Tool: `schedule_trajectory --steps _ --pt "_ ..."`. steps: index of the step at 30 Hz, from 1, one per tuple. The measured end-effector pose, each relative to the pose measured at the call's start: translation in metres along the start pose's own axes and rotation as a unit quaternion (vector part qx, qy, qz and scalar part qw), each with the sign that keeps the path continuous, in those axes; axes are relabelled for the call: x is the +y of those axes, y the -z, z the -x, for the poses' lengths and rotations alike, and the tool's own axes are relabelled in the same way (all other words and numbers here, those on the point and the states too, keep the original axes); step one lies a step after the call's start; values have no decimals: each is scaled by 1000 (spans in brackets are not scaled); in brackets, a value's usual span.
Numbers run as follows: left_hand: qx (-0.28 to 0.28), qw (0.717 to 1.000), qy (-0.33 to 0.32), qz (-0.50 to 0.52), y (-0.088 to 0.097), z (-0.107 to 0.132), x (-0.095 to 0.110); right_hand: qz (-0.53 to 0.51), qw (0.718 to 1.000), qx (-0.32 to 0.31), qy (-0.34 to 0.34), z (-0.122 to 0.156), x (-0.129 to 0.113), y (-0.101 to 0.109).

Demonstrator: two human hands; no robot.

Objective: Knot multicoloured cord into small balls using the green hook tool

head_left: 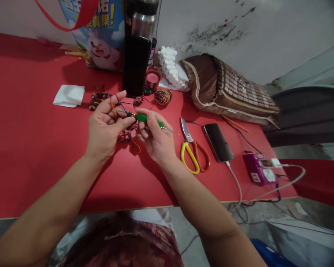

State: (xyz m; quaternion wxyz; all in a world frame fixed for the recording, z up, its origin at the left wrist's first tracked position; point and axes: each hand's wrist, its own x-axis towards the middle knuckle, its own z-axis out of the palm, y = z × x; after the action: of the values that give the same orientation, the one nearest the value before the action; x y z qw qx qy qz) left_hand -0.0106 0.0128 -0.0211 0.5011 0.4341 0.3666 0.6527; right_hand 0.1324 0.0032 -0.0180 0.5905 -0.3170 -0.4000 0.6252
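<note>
My right hand (pixel 157 137) grips a crochet hook (pixel 149 120) by its green handle, and a thin metal end sticks out to the right. My left hand (pixel 105 126) pinches a small piece of multicoloured crochet work (pixel 131 115) between thumb and fingers, with orange and dark yarn looped over the raised index finger. The hook's other tip meets the work at the left fingertips and is hard to make out. Loose yarn (pixel 125 137) hangs below the hands. Beyond them lie a dark, orange-flecked crocheted piece (pixel 98 99), a small yarn ball (pixel 138 101) and a larger one (pixel 163 96).
Scissors (pixel 189 148) with yellow and orange handles lie to the right, beside a charging phone (pixel 218 142) and a purple power strip (pixel 260 169). A black phone (pixel 136 65) stands upright behind my hands. A brown cushion (pixel 231 85) and folded white paper (pixel 69 95) rest on the red table (pixel 44 155).
</note>
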Motion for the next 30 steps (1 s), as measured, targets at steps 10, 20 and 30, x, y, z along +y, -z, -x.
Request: schedule_trajectory --steps 10,20,30 --pt "-23 999 14 43 8 -4 -4 -23 999 -45 -6 -5 -5 7" --pt "-32 999 -1 4 5 1 4 -50 997 -59 -26 -5 -13 5" --pt "-1 999 14 33 -2 3 10 -65 996 -63 -24 -4 -13 5"
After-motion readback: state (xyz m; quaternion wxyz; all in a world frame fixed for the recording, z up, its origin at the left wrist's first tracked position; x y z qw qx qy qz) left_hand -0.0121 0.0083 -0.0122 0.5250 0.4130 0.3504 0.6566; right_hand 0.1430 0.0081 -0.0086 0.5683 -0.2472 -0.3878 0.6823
